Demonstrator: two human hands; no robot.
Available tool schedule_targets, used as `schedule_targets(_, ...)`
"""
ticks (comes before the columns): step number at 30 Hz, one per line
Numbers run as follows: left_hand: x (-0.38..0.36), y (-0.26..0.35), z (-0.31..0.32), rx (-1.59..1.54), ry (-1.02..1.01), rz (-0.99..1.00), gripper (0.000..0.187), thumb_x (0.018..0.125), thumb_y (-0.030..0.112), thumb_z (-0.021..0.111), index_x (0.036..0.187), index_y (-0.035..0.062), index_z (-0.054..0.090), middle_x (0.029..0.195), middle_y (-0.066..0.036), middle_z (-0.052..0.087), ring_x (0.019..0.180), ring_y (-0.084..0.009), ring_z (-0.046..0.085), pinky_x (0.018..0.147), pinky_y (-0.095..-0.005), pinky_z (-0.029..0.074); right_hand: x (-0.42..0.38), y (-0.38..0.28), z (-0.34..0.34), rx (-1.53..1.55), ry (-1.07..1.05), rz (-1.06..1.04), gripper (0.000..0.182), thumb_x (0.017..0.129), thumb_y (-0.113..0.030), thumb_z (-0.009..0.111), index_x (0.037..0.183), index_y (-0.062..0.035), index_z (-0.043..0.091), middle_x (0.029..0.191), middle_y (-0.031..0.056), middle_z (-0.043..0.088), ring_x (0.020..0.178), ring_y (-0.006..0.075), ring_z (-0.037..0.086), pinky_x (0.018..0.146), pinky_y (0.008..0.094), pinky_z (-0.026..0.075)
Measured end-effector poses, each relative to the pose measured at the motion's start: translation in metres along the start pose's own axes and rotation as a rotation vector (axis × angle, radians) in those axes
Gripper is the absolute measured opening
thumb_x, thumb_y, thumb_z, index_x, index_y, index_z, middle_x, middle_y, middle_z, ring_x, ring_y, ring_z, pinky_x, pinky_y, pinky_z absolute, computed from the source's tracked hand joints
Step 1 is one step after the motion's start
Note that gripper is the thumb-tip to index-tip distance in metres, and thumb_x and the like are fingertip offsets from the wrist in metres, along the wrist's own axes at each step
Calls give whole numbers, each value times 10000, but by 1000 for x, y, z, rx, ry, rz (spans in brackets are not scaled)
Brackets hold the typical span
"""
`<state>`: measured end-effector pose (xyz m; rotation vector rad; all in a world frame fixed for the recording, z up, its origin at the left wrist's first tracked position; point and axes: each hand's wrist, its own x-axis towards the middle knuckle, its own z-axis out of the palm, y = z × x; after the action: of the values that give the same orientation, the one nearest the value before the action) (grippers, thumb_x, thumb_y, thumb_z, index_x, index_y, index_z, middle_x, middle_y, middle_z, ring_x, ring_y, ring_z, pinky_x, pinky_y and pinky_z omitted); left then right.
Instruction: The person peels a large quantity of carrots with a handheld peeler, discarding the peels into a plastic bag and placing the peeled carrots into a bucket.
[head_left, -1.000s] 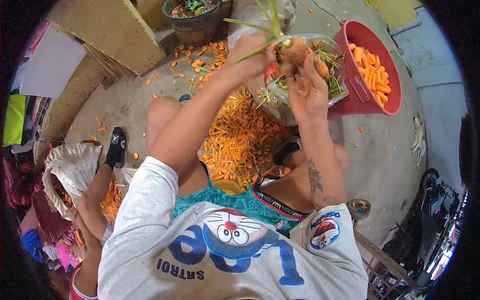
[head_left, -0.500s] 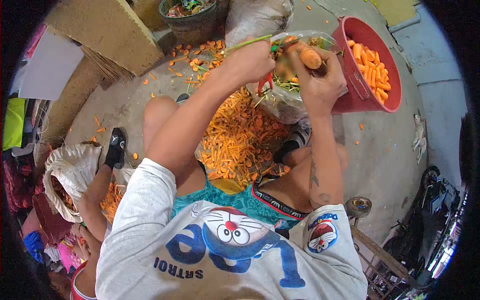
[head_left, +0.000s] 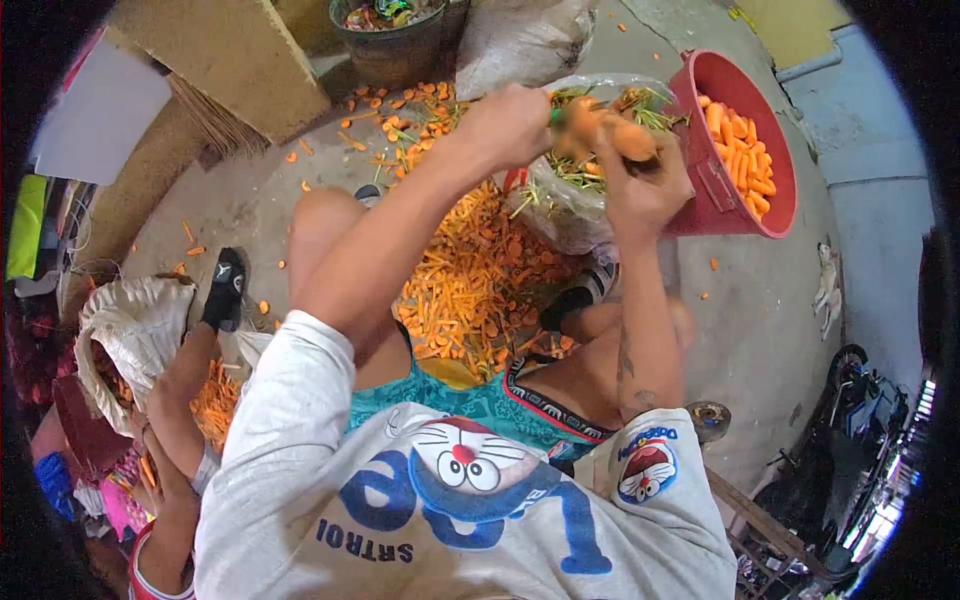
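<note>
In my right hand (head_left: 648,190) is an orange carrot (head_left: 632,140), gripped between thumb and fingers. My left hand (head_left: 508,125) is closed round a green-handled knife (head_left: 556,116); its blade is smeared by motion against the carrot's far end. Below both hands stands a clear plastic bag (head_left: 575,220) with green carrot tops (head_left: 545,185) and orange bits inside. A pile of carrot peelings and cut ends (head_left: 465,280) covers the floor between my legs.
A red bucket (head_left: 690,150) of peeled carrots (head_left: 740,150) stands tilted at the right. A dark bin (head_left: 390,50) and a white sack (head_left: 520,45) are at the back. Another person's leg (head_left: 185,375) and an open sack (head_left: 140,320) are at the left; a motorcycle (head_left: 850,440) is lower right.
My left hand has shifted right and slightly down, and the green stalk across it is out of sight. The carrot has moved slightly right and down with my right hand.
</note>
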<state>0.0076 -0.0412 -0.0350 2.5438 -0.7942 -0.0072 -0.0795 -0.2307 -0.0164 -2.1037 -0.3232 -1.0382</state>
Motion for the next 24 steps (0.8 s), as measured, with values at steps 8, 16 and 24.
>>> schedule_targets(8,-16,-2,-30,2,-16,-185,313,809,174,639,978,-83,696,973,-331,700,949,-482,701,852,-532,566,9,-14,-20,52,86,-71,308,789,-87,878,1036,0,717,948,105,748,858,194,714,813,342,573)
schedule_targets(16,-14,11,-14,-19,0,-47,279,780,169,645,888,-76,727,918,-316,712,916,-454,720,848,-519,580,2,-18,-8,-6,7,-145,344,719,-87,889,1009,-23,717,958,141,744,856,273,730,795,368,577)
schedule_targets(24,-16,-10,-37,-264,177,-61,299,881,204,726,1014,-55,660,930,-286,708,871,-432,706,783,-458,552,13,-9,-19,817,178,598,291,915,-126,740,1181,-27,675,1115,89,737,951,222,710,722,356,568)
